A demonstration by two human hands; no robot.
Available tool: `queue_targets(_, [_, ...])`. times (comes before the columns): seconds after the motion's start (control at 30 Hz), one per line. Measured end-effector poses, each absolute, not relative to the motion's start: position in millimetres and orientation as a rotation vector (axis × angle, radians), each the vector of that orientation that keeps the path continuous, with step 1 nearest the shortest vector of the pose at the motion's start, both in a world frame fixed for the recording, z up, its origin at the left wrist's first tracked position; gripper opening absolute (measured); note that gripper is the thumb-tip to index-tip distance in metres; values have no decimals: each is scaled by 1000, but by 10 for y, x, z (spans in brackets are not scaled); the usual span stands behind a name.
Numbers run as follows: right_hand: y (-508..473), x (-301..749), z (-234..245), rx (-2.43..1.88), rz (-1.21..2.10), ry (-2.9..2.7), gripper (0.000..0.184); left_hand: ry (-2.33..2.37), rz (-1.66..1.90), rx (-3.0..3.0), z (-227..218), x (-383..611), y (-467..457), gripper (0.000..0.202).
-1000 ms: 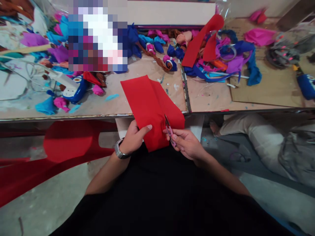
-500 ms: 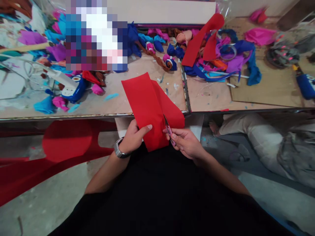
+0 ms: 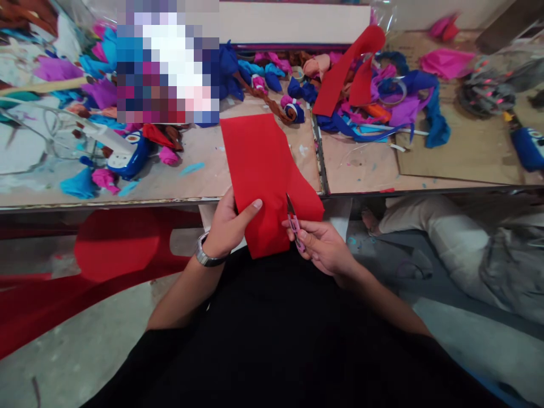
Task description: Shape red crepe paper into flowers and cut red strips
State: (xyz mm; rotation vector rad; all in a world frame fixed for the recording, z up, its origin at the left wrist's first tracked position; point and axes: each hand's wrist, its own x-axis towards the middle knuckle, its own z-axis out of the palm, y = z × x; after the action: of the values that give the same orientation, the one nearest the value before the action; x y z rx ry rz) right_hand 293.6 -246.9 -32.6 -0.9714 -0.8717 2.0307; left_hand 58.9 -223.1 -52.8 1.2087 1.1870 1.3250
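Note:
A red sheet point(image 3: 259, 164), paper or thin felt, extends from my lap up over the table's front edge, with a second red layer spreading out at its right. My left hand point(image 3: 232, 224) grips its left edge, thumb on top and fingers underneath. In my right hand point(image 3: 321, 243) is a small pair of scissors point(image 3: 293, 218) with pink handles. The dark blades point away from me and lie over the right part of the red sheet. Whether they touch or cut the material I cannot tell.
Crumpled coloured pieces point(image 3: 293, 85) crowd the table's back. A blue and white glue gun point(image 3: 127, 153) lies left; a red strip point(image 3: 340, 73) and cardboard point(image 3: 450, 153) lie right. Red material point(image 3: 114, 243) hangs below at left. Another person's leg point(image 3: 429, 221) is at right.
The red sheet's far end has swung right and upward, now covering more of the layer behind. My left hand has shifted slightly up. The scissors have turned slightly more upright.

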Motion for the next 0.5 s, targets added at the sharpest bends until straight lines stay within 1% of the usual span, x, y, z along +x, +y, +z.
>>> queue_targets(0.2, [-2427,2955,-256,-958,2034,-900,32,1266,1261,1295,-439,580,-2297,44])
queue_targets(0.37, [-2409,2943,-255,-936,2036,-942,27,1286,1237,1295,-391,584,-2304,43])
queue_targets(0.5, [-2413,2928,-254,-948,2031,-934,29,1287,1235,1283,-371,595,-2308,43])
